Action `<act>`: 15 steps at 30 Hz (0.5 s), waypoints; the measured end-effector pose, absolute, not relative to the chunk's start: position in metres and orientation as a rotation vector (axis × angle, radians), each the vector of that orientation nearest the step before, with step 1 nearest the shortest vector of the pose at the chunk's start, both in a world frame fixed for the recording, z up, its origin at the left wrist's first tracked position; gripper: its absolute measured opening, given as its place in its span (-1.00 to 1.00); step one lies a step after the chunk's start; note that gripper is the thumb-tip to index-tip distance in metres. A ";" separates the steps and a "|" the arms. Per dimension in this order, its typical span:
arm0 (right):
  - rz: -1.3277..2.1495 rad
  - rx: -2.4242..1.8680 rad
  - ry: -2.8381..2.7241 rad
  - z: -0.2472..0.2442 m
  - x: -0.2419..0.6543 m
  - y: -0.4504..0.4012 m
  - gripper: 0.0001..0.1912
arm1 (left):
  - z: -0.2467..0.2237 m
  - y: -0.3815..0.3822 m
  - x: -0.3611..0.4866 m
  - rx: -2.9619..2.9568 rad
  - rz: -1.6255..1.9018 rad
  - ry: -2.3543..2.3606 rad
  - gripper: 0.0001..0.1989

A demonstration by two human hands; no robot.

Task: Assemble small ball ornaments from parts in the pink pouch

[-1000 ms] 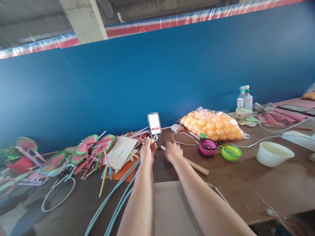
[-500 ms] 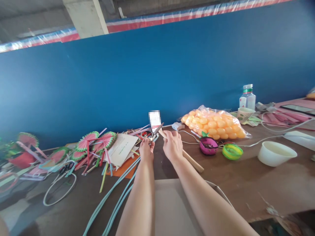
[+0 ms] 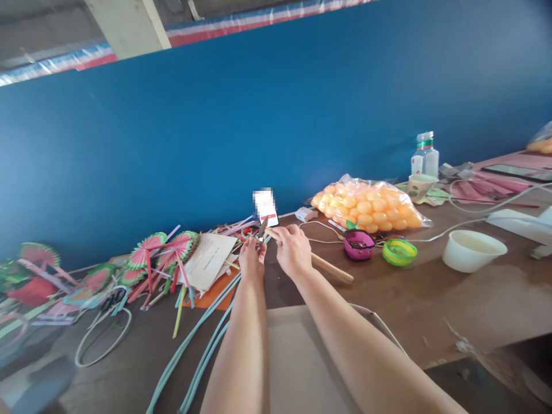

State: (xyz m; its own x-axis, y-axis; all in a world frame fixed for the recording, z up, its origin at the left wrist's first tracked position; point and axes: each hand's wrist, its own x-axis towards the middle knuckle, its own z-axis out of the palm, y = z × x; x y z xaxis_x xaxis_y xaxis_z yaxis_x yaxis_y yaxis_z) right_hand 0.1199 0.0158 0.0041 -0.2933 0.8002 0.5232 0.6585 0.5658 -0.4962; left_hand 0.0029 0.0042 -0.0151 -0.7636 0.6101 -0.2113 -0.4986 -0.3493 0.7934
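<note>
My left hand (image 3: 252, 261) is closed on a shiny metal tool whose dark pointed blade (image 3: 263, 226) sticks up past the fingertips. Its handle is mostly hidden, so its exact kind does not show. My right hand (image 3: 293, 250) grips a pale wooden stick (image 3: 332, 268). One end of the stick pokes out close to the blade, while the longer part slants back to the right under the hand. Whether blade and wood touch, I cannot tell. Behind the hands, a phone (image 3: 266, 210) with a lit screen leans at the blue partition.
Watermelon-pattern paper fans (image 3: 149, 251), a white paper sheet (image 3: 209, 259) and light-blue tubing (image 3: 198, 328) lie left. To the right are a bag of orange balls (image 3: 368, 204), a purple bowl (image 3: 359, 246), a green-yellow bowl (image 3: 399, 253), a white tub (image 3: 472, 253) and bottles (image 3: 425, 158).
The blade now stands more upright and lies further left. Both hands still hold their things, with the right hand slightly left and higher. The whole view has shifted a little.
</note>
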 end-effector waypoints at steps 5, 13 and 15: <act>0.255 -1.160 -2.001 0.006 0.121 0.015 -0.61 | -0.013 0.004 0.004 0.140 2.131 1.204 -0.96; 0.257 -1.159 -1.993 0.005 0.120 0.015 -0.60 | -0.015 0.004 0.004 0.154 2.139 1.196 -0.96; 0.262 -1.167 -2.012 0.004 0.120 0.015 -0.61 | -0.016 0.004 0.003 0.160 2.140 1.196 -0.95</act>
